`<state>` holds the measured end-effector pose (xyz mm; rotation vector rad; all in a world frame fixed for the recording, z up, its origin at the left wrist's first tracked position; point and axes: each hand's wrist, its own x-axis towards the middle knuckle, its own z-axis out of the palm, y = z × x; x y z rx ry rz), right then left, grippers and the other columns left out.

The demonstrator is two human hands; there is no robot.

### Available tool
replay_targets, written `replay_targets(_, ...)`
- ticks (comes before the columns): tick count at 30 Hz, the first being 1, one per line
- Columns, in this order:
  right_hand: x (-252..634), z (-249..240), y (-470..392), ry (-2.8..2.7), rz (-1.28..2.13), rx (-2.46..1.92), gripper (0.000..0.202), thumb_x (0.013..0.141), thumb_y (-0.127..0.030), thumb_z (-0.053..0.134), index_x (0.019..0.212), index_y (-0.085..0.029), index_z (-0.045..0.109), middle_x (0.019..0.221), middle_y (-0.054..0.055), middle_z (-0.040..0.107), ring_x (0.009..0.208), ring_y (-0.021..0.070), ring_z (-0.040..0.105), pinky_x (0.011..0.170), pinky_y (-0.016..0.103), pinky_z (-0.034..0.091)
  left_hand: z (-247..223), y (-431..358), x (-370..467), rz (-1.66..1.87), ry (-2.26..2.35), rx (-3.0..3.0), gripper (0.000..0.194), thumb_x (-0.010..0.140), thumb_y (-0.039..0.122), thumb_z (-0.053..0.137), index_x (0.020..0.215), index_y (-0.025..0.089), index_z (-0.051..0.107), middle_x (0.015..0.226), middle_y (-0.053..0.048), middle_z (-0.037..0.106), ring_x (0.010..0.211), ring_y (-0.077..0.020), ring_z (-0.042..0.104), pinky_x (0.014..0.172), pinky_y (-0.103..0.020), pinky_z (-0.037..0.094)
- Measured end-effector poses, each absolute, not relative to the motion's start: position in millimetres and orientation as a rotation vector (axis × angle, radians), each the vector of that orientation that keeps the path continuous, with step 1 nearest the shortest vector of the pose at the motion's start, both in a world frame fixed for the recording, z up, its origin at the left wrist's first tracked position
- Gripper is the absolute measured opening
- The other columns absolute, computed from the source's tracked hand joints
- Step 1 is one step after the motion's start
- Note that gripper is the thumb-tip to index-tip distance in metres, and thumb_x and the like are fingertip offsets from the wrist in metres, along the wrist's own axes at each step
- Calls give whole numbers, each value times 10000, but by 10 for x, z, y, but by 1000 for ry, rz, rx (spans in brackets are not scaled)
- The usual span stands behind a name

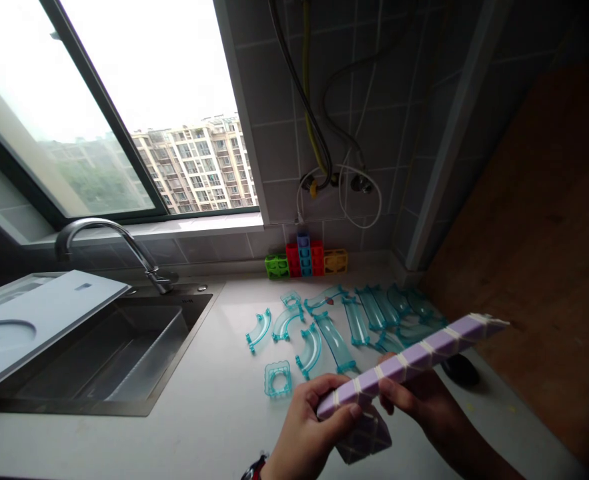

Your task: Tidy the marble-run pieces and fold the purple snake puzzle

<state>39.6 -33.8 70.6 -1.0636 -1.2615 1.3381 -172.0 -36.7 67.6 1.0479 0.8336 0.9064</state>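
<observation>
Both of my hands hold a long lilac folded piece with cream crossing lines [414, 360], tilted up to the right above the counter. My left hand [309, 423] is closed around its lower left end, thumb on the near side. Farther right, my right hand [419, 400] pinches the middle from below with its thumb in front. A shaded, wider part with the same pattern hangs beneath, between my hands. I cannot tell exactly what the piece is. Just beyond it lie translucent teal track pieces, including a straight track [334, 343], a curved track [310, 351] and a square piece with a round hole [278, 380].
Coloured blocks [304, 257] stand against the tiled wall. To the left is a sink [174, 373] with a faucet [119, 230] and a white board [64, 320] across it. Hoses hang above the counter [214, 420]. A dark rounded object [461, 371] lies behind my right hand.
</observation>
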Motion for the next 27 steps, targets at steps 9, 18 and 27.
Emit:
replay_targets(9, 355, 719, -311, -1295, 1377, -1099, 338, 849, -492, 785, 801, -169, 697, 693, 3, 603, 666, 160, 545, 609, 271, 443, 792, -328, -1769, 844, 886, 1147, 420, 834, 473, 812, 1039, 107, 785, 867, -77, 735, 732, -143, 610, 673, -216, 451)
replay_targets(18, 300, 677, -283, -1321, 1382, -1093, 349, 868, -500, 760, 831, -155, 724, 691, 14, 605, 662, 162, 544, 605, 269, 444, 697, -302, -1755, 821, 862, 1145, 437, 863, 498, 763, 1037, 98, 793, 870, -78, 732, 731, -155, 589, 687, -238, 411)
replay_targets(27, 270, 689, -308, -1304, 1360, -1019, 330, 850, -483, 778, 821, -159, 720, 681, 2, 584, 649, 159, 536, 621, 282, 456, 710, -280, -1797, 771, 811, 1097, 411, 848, 465, 782, 996, 82, 805, 799, -63, 699, 694, -136, 541, 672, -237, 384)
